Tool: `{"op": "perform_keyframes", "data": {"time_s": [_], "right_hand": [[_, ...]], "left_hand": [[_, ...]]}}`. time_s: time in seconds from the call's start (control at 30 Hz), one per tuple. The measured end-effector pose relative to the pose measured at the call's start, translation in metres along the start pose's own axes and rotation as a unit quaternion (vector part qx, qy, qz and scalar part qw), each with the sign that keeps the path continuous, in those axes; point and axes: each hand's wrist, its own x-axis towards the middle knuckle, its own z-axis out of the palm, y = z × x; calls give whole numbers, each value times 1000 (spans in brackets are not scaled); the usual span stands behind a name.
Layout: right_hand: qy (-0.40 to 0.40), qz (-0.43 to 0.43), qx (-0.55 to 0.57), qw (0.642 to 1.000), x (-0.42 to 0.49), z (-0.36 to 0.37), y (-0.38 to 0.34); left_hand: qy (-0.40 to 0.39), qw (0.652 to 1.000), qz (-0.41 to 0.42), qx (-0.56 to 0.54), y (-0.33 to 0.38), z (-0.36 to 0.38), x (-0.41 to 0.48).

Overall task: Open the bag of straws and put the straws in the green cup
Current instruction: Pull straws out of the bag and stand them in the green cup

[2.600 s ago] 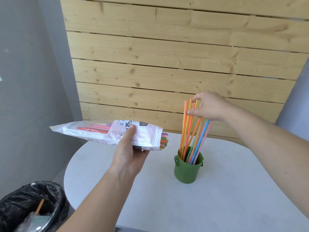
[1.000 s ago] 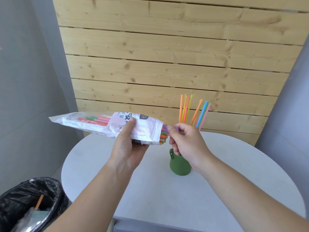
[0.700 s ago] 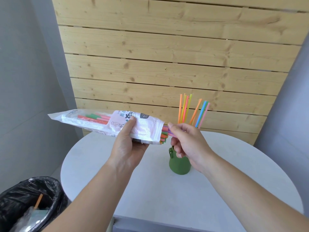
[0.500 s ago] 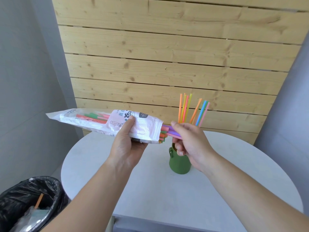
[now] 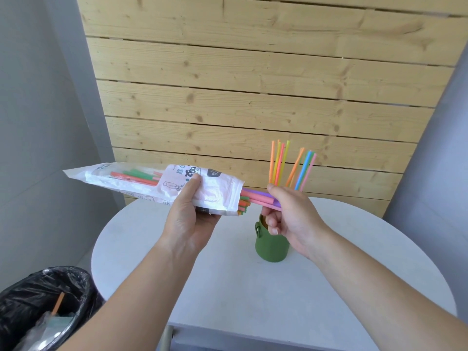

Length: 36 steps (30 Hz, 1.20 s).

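Currently left hand [image 5: 188, 219] grips straw bag [image 5: 157, 186] held level above white table [image 5: 253, 295], thumb on top. Right hand [image 5: 291, 214] pinches pink and purple straws [image 5: 258, 197] at bag mouth, above green cup [image 5: 272, 245].

The white printed bag [image 5: 202, 188] is lying almost level in mid-air at centre left of the frame, its open mouth facing right. Pink and purple straws [image 5: 255, 196] are sticking out of that mouth. The green cup [image 5: 272, 247] is standing upright on the tabletop [image 5: 228, 287] at centre, with thin coloured straws [image 5: 278, 163] fanning up from it.
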Motion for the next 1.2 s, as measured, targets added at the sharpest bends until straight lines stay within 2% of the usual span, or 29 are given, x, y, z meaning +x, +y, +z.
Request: {"op": "perform_keyframes", "data": {"time_s": [0.17,0.37,0.53,0.67,0.83,1.2], "right_hand": [[-8,-12,-35,999,-2,0,5],[14,-14,25,999,0,-6,4],[27,-21,-20,999,-3,-4,10],[37,-41,1,998,-2,-8,6],[36,-65,5,997,8,-42,-14],[59,-56,-55,995,11,-117,-48]], "left_hand": [[-3,1000,0,8,-5,1,1],[7,1000,-3,-6,-3,-3,4],[6,1000,-7,-4,-7,-2,3],[8,1000,-9,-9,-6,-5,6],[8,1000,-9,-24,-4,-10,10],[42,998,-19,-47,-7,-13,17]]}}
